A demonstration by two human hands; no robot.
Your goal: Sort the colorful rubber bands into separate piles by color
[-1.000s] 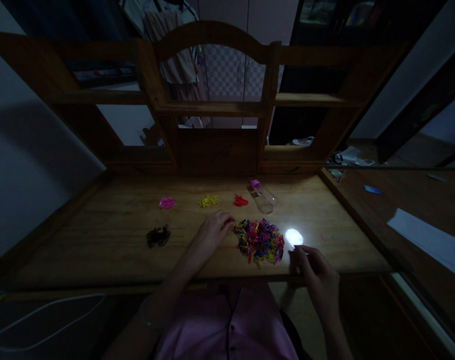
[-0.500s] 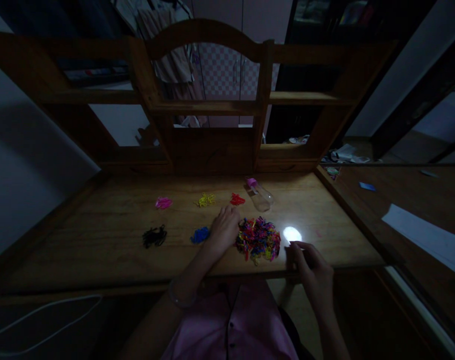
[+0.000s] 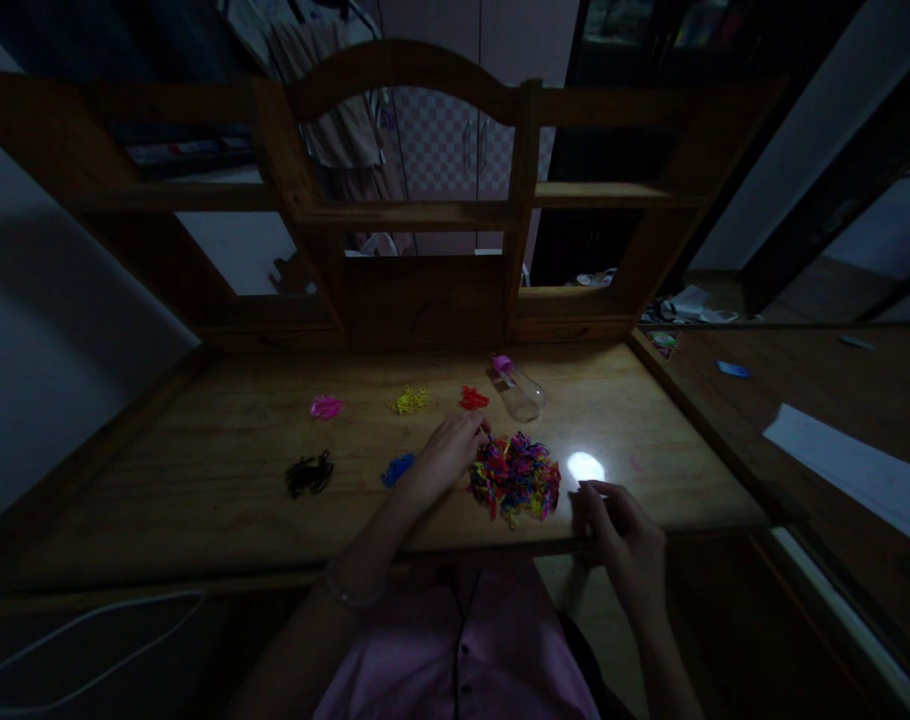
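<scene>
A mixed pile of small, many-coloured rubber bands (image 3: 516,478) lies on the wooden desk. At its upper left edge is my left hand (image 3: 455,445), with bent fingers closed together; what they hold, if anything, is too small to name. My right hand (image 3: 624,525) rests by the desk's front edge, right of the pile, thumb and forefinger pinched; anything between them cannot be made out. Around the left hand lie single-colour heaps: red bands (image 3: 473,398), yellow bands (image 3: 410,401), pink bands (image 3: 326,407), black bands (image 3: 309,474) and blue bands (image 3: 397,469), the last partly hidden by the left arm.
A clear bottle with a pink cap (image 3: 522,395) lies on its side behind the pile. The wooden shelf unit (image 3: 425,215) rises at the desk's back. On the right, a lower brown surface holds a white sheet (image 3: 852,465) and a blue card (image 3: 732,370).
My left hand has shifted slightly right and onto the pile's upper left edge, uncovering less of the blue bands. The right hand holds its pinch in about the same place.
</scene>
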